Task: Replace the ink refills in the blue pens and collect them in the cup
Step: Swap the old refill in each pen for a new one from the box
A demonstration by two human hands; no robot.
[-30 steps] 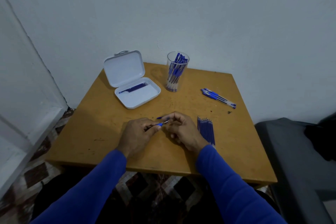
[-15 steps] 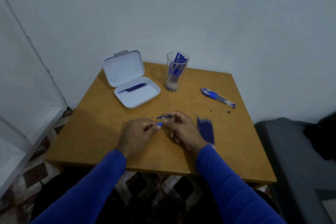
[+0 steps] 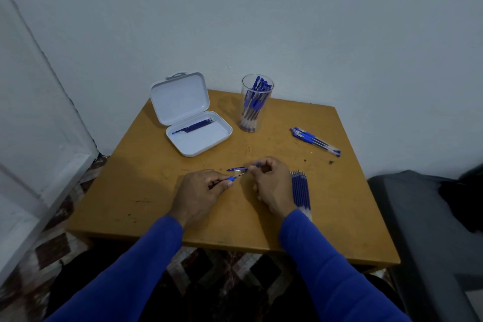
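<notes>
Scuffed wooden table (image 3: 146, 185) stands cornered against a pale wall (image 3: 287, 21).

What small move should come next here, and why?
Probably bring the hands together and join the pen parts: the left hand pinches a blue-gripped piece, the right hand pinches another piece, and the two lie apart over the table.
</notes>
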